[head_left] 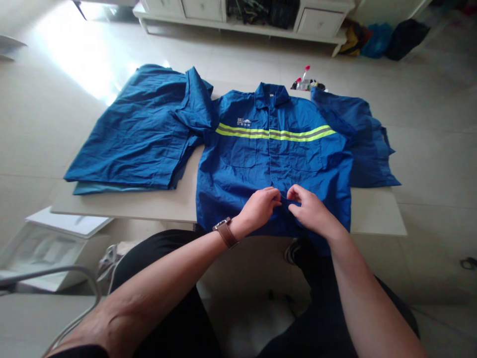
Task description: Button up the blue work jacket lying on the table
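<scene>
A blue work jacket lies face up on the white table, collar pointing away from me. A yellow and grey reflective stripe crosses its chest, with a small white logo above it. My left hand, with a brown-strapped watch on the wrist, pinches the jacket's front edge near the lower middle. Close beside it, my right hand has thumb and forefinger curled at the same front opening, gripping the cloth there. The jacket's bottom hem hangs over the table's near edge.
Folded blue garments lie at the table's left, and more blue cloth at its right. Bottles with red caps stand behind the jacket. The white table ends just before my knees. A white cabinet stands across the floor.
</scene>
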The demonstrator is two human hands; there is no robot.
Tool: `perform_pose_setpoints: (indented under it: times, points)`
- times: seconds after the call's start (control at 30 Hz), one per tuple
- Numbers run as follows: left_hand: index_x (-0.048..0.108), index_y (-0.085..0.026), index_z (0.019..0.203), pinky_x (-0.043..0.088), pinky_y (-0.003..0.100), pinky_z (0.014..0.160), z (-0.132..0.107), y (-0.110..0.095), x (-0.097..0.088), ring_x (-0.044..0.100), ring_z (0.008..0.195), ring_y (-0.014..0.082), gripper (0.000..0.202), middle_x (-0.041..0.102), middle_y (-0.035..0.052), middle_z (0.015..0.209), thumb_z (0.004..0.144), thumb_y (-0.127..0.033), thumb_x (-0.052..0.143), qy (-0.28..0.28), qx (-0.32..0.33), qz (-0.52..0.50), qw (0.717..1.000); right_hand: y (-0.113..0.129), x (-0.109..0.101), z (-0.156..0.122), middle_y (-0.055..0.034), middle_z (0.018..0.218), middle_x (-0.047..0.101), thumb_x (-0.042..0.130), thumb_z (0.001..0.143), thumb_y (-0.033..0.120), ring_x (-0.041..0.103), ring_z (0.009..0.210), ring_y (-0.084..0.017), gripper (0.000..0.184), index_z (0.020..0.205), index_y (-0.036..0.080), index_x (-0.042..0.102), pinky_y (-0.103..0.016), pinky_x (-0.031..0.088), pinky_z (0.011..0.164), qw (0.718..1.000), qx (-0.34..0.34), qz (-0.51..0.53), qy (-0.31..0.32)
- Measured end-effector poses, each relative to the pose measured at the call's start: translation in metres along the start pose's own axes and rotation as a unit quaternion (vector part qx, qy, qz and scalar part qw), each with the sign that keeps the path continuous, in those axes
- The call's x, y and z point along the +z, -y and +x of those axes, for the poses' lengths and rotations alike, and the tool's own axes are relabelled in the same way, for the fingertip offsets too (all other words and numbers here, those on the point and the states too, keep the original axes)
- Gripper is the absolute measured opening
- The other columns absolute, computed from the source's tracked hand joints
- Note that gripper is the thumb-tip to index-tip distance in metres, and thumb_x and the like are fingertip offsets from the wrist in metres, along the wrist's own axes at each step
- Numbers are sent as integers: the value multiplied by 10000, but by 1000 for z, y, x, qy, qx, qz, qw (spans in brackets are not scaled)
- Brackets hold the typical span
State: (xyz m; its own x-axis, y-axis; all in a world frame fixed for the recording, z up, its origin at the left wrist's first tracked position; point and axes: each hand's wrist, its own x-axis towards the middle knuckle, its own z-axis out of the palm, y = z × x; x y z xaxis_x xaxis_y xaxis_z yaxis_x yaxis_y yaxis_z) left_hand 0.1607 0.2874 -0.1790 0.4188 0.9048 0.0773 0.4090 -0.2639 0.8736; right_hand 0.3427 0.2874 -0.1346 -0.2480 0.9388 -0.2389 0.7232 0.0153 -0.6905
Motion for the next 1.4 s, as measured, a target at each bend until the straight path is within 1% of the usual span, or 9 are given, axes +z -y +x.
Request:
perform_pose_setpoints:
  times: [0.1,0.23,0.33,0.47,0.63,0.73,0.9,1.17,1.4]
  points:
    - [616,-170,805,403,247,725,2,-2,-2,554,766,135,139,629,3,797,888,-80,549,-2,-4,-6,1000,0,0,1,-1,798,592,488,675,179,575,816,-167,142,812,211,502,-274,460,808,1000,-3,2,-12]
    - [610,-164,795,386,243,700,3,-6,-7,541,723,122,132,628,-10,762,892,-96,552,-4,-19,-22,1000,5,-1,0,-19,849,650,510,716,206,601,852,-176,142,849,202,558,-272,459,823,1000,-8,-11,-8]
    - [606,-162,801,387,239,702,3,-7,-9,545,734,120,127,631,-9,775,897,-100,549,-2,-20,-31,999,9,-2,-2,-30,863,678,537,734,228,613,843,-180,150,867,194,598,-268,451,808,999,-5,-33,-10]
    - [596,-162,794,389,241,709,4,-7,-9,540,740,116,114,626,-9,779,896,-116,572,-9,-16,-31,999,10,-5,-3,-34,823,683,522,766,242,615,803,-178,138,831,185,630,-267,432,774,998,-8,-51,-17]
    - [620,-162,832,429,240,707,3,-12,-12,563,741,117,64,645,-3,801,857,-208,658,-8,-29,-58,998,7,-7,-1,-39,820,693,507,793,268,619,795,-184,163,807,181,643,-274,420,761,999,-8,-40,-12]
    - [643,-156,882,473,251,730,2,-15,-13,598,784,134,155,667,19,863,795,-258,721,-2,-27,-71,997,4,-6,-1,-41,848,702,516,793,278,628,820,-191,175,834,177,652,-274,425,767,1000,-12,-16,-5]
    - [662,-143,889,483,259,738,2,-12,-9,607,800,145,156,659,32,875,739,-163,698,-4,-10,-24,1000,2,-4,-1,-34,840,699,513,807,295,630,823,-192,188,834,174,654,-281,429,774,1000,-12,12,17]
    - [696,-161,953,495,269,789,1,-8,-6,603,820,156,193,664,44,897,830,-95,563,5,8,44,999,7,-5,-1,-37,834,703,524,814,330,620,808,-191,214,840,172,665,-287,436,771,1000,-7,21,13]
    - [710,-158,1006,500,261,815,3,-5,-5,601,843,153,240,659,50,940,856,-88,537,-6,0,10,1000,4,-3,2,-36,834,709,537,803,309,624,793,-181,199,842,173,677,-284,450,775,1000,-13,1,-16]
